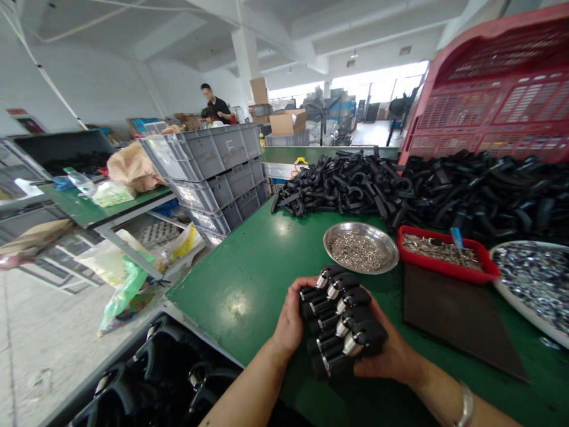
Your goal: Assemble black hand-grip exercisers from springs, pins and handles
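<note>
plastic knobs (368, 335), threaded steel studs (353, 344), cradled by left hand (288, 314), right hand (386, 362)

Passage from the hands toward the far end of the green workbench (231, 284) is left along the bench's left side, up to the heap of black parts (471, 190). Ahead of the bundle of black threaded fittings (342, 320) held between the hands, the way is blocked by a steel dish (361, 248). To the right of the right hand (391, 356), a dark mat (457, 320) and red tray (447, 254) are met, with a white plate (533, 284) beyond. Below the bench edge, near the left hand (291, 317), a black bin (106, 366) is set.
</note>
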`<state>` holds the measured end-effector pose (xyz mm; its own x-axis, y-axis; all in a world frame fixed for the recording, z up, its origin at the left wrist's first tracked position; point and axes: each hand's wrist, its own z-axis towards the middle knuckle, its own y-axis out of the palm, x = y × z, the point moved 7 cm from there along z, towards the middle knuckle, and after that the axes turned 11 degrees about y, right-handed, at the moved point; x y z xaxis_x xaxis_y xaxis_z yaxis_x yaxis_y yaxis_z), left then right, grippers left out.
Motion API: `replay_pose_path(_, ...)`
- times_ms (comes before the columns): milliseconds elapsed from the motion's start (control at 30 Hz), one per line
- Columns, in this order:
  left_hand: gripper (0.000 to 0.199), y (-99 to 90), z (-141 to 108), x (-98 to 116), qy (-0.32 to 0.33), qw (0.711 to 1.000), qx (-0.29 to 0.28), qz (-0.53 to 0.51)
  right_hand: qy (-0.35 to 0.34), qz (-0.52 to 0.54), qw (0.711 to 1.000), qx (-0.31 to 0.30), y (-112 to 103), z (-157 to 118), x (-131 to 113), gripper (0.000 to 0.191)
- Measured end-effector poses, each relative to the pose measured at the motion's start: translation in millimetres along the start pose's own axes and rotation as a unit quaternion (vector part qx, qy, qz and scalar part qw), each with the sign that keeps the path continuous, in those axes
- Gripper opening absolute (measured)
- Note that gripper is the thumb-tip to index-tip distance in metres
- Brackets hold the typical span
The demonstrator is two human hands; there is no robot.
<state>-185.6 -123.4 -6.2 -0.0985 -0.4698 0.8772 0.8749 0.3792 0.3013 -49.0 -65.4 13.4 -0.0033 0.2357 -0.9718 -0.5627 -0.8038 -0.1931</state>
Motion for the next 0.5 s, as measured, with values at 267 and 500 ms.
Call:
replay_pose_path(267, 0.048, 7.9, -28.4, 0.1, -0.093, 0.988, 0.017, -0.118, -0.037, -0.039, 0.998, -0.02, 3.9, -4.0, -9.4, 0.09)
replay_pose_path(500, 0.126, 18.0, -63.3, 18.7, 0.027, 0.98, -0.17, 0.097, -0.079, -0.065, 0.994, -0.026, 4.8, -8.6, -11.0, 0.085)
